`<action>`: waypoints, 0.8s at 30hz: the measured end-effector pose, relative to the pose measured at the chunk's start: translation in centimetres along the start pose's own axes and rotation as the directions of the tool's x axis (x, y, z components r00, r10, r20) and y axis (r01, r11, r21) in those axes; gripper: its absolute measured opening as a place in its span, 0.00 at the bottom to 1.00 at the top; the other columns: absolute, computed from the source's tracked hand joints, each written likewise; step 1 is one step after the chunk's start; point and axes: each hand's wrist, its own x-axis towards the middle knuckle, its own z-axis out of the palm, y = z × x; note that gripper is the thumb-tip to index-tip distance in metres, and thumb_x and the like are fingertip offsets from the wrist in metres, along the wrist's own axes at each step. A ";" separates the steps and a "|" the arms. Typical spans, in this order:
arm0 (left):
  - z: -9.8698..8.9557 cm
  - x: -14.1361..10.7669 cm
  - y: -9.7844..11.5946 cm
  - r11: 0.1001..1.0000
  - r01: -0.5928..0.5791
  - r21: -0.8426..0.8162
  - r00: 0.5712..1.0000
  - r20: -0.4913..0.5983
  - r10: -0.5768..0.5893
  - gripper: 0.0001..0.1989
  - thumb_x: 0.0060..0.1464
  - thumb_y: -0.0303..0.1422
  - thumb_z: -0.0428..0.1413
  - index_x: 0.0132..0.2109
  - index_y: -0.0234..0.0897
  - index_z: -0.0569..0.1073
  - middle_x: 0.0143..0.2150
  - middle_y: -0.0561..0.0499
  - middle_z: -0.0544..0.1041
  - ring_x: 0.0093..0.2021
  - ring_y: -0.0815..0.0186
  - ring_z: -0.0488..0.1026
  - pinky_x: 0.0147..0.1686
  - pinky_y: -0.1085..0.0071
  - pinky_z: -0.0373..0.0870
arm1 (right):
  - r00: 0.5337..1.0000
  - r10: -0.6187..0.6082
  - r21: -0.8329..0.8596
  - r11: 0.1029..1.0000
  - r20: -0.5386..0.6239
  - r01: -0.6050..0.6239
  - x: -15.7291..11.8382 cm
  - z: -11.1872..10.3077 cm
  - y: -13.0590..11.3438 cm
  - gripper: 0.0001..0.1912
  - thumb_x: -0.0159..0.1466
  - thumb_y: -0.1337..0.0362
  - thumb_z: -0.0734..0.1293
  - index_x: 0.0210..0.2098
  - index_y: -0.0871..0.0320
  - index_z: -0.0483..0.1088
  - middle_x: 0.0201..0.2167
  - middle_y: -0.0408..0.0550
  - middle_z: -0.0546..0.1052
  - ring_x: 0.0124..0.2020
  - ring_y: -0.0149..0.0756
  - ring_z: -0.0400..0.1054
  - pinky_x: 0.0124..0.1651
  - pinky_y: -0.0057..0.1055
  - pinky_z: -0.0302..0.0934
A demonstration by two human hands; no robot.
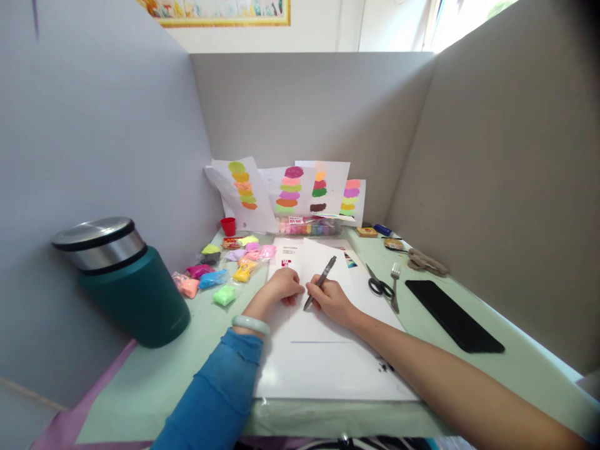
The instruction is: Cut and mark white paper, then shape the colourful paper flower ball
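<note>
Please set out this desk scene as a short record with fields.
Right hand: holds a pen, tip on the white paper
Left hand: rests on the paper, fingers curled, beside the pen tip
Left of paper: small bags of coloured clay, teal flask
Right of paper: scissors, fork, black phone
Back wall: sheets with coloured blobs
Surface: pale green table
</note>
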 end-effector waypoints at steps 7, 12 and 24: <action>0.1 0.2 -0.3 1.000 -0.012 -0.006 1.000 -0.013 0.012 0.02 0.45 0.26 0.52 0.27 0.35 0.65 0.16 0.53 0.69 0.19 0.68 0.70 0.19 0.77 0.65 | 0.999 0.012 -0.001 1.000 -0.036 -0.012 0.1 0.0 -0.1 0.15 0.63 0.58 0.59 0.22 0.56 0.58 0.15 0.37 0.63 0.20 0.29 0.57 0.28 0.26 0.54; 0.2 0.7 -0.7 1.000 -0.023 -0.008 1.000 -0.012 0.023 0.02 0.44 0.26 0.53 0.29 0.35 0.66 0.16 0.53 0.70 0.19 0.67 0.71 0.20 0.76 0.66 | 0.998 0.030 0.003 1.000 -0.054 -0.030 0.1 0.0 0.0 0.15 0.62 0.58 0.59 0.22 0.56 0.58 0.15 0.37 0.63 0.20 0.29 0.57 0.28 0.26 0.54; 0.2 0.9 -0.8 1.000 -0.016 -0.005 1.000 -0.006 0.016 0.02 0.45 0.27 0.54 0.30 0.35 0.67 0.17 0.52 0.71 0.19 0.67 0.71 0.20 0.76 0.67 | 0.999 0.025 0.010 1.000 -0.043 -0.024 0.1 0.0 0.1 0.14 0.62 0.58 0.59 0.22 0.56 0.59 0.15 0.37 0.63 0.19 0.29 0.57 0.27 0.26 0.53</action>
